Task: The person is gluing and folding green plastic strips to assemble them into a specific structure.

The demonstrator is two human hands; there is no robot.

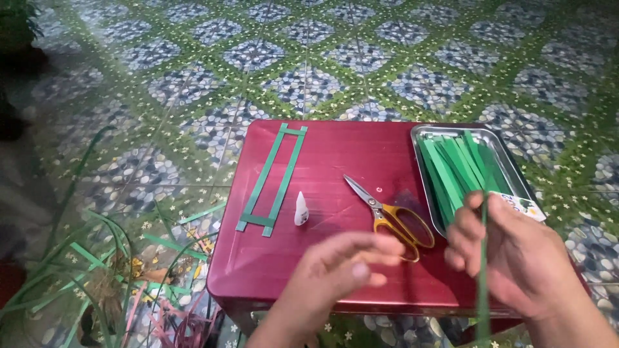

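My right hand (516,258) pinches a long green paper strip (483,277) that hangs edge-on toward me, near the front right of a dark red table (322,167). My left hand (335,270) hovers blurred over the table's front edge, fingers spread, holding nothing. Yellow-handled scissors (390,216) lie between the hands and a little beyond them. A small white glue bottle (301,209) stands left of the scissors. A rectangular frame of green strips (274,179) lies on the table's left part.
A metal tray (425,138) at the right holds several green paper strips, with a small white printed pack (523,207) at its near corner. Loose green and pink strips (129,270) litter the patterned tile floor at lower left.
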